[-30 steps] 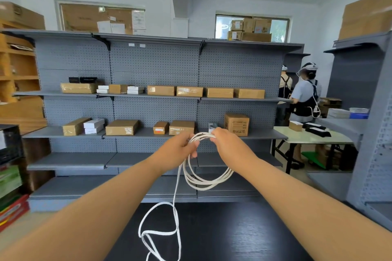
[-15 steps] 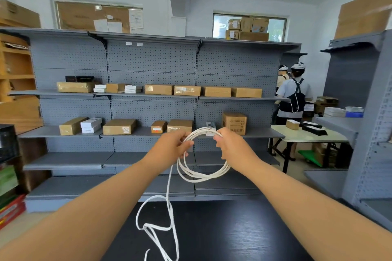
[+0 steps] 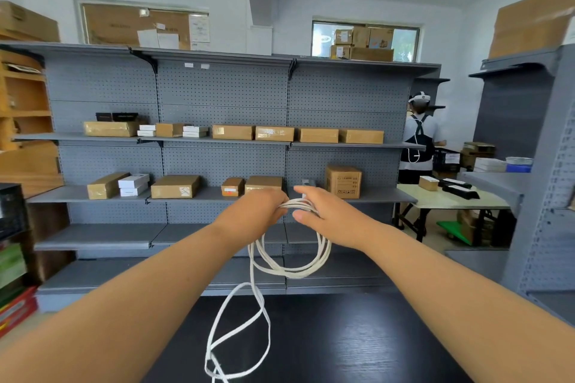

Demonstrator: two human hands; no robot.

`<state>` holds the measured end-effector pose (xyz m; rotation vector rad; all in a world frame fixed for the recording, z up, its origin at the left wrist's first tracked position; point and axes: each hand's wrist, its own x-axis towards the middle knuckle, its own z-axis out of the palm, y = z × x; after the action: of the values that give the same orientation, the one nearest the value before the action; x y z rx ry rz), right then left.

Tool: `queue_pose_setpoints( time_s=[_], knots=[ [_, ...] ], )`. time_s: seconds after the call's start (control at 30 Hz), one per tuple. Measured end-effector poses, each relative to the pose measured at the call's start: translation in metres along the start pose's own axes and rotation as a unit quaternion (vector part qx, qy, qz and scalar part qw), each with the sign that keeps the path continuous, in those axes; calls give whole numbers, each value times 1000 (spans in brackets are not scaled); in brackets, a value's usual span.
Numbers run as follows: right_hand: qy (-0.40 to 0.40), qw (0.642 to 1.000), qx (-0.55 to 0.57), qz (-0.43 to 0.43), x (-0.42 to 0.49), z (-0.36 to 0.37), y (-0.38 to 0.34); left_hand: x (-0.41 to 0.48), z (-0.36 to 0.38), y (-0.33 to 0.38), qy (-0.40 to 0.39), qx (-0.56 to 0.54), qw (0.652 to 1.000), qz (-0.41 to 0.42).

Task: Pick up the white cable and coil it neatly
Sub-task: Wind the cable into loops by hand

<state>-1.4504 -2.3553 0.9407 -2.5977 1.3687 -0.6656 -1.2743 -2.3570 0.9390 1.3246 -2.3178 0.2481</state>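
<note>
The white cable (image 3: 289, 270) hangs in several loops from both my hands, held up in front of me above the black table (image 3: 342, 339). My left hand (image 3: 258, 211) grips the top of the loops with curled fingers. My right hand (image 3: 329, 214) is right beside it, fingers and thumb around the same bundle of strands. A loose length of cable trails down from the coil to the table's near edge, where it lies in a long twisted loop.
Grey pegboard shelving (image 3: 224, 96) with cardboard boxes (image 3: 175, 186) stands behind the table. A person (image 3: 418, 137) stands at the right by a light table (image 3: 451, 199). Another grey shelf unit (image 3: 547, 165) rises at the far right.
My hands have moved closer together at the top of the coil. The hanging loops look a little tighter, and the person at the right has stepped back.
</note>
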Motion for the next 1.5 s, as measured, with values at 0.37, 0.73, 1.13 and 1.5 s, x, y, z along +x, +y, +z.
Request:
queue_pose_setpoints(
  time_s=[0.37, 0.73, 1.13, 1.5],
  knots=[
    [44, 979, -197, 2, -1, 6, -5, -7, 10, 7, 6, -120, 992, -39],
    [116, 982, -143, 37, -7, 3, 7, -22, 15, -12, -118, -576, 795, -151],
    [79, 988, -112, 70, -3, 3, 0, -2, -6, -8, 35, -68, 996, -53],
    [63, 965, -254, 28, 4, 6, -13, 11, -11, 6, -17, 47, 999, -8]
  ],
)
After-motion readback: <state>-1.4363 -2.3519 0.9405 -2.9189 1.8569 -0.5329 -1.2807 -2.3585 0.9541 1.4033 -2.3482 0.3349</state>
